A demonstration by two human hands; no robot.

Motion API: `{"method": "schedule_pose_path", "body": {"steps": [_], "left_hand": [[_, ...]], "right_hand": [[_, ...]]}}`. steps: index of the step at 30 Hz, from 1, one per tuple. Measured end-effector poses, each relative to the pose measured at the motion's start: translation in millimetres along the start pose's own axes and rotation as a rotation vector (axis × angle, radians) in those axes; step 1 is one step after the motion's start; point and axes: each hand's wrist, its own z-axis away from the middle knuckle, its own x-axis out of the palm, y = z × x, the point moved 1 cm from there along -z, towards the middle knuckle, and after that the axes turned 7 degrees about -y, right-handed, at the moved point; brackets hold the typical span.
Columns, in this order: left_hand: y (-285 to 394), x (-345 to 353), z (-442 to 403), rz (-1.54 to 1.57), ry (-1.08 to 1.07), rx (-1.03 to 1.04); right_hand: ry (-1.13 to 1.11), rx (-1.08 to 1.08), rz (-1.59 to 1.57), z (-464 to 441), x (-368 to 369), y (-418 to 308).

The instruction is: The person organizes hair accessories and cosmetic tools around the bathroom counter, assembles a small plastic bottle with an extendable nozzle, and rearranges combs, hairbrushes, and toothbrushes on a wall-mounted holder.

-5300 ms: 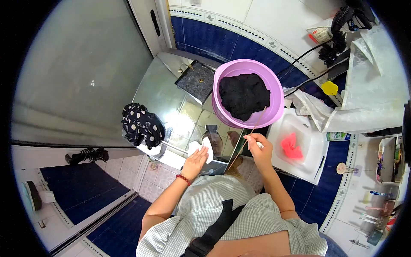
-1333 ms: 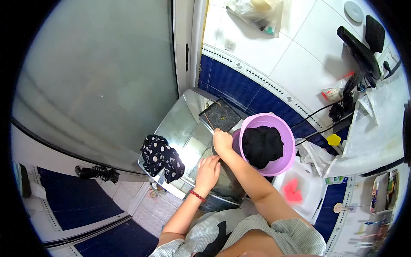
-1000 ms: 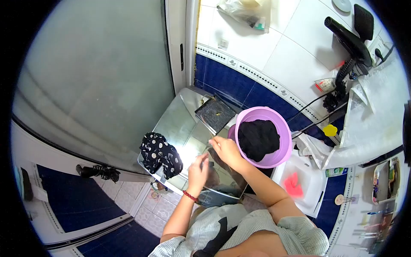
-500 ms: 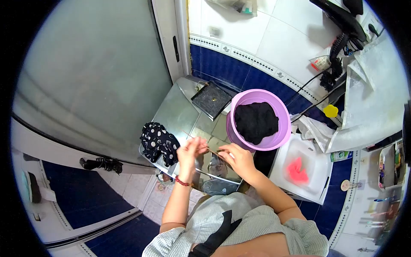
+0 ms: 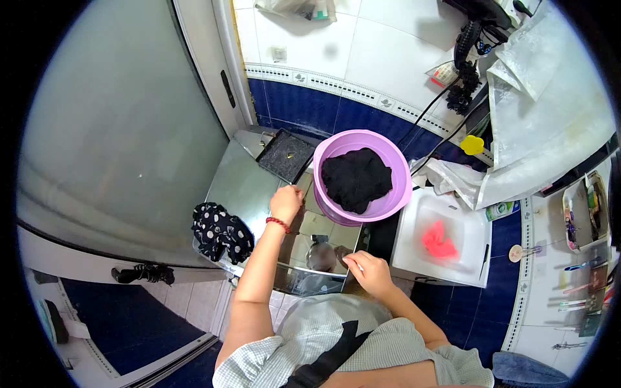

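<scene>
My left hand, with a red bead bracelet at its wrist, is closed at the near corner of the black tray; anything inside it is hidden. Nearer my body, my right hand is pinched above the right side of the shiny reflective top, and what it may hold is too small to tell. Between the tray and the sink stands a pink-purple basin with black cloth in it. A dark polka-dot cloth lies on the left end of the top.
A white sink with a pink-red cloth is at the right. White sheeting, black cables and a yellow flower-shaped item are above it. A frosted panel stands at the left.
My hands were close together over the top and are now apart: the left moved up to the tray corner, the right down toward my body. The view has shifted.
</scene>
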Motion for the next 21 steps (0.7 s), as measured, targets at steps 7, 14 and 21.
{"method": "schedule_pose_path", "body": {"steps": [7,14,21], "left_hand": [[-42.1,-102.1,11.8,-0.108,0.345,-0.193],[-103.6,-135.6,-122.5,-0.048,0.435,-0.136],[-136.8,-94.2,-146.8,-0.192,0.334,-0.037]], "right_hand": [[0.079,0.135,0.073,18.9,-16.5,25.6],[0.043,0.102,0.093,24.6,0.0,22.6],[0.013,0.19,0.131,29.3,-0.2,14.3]]}}
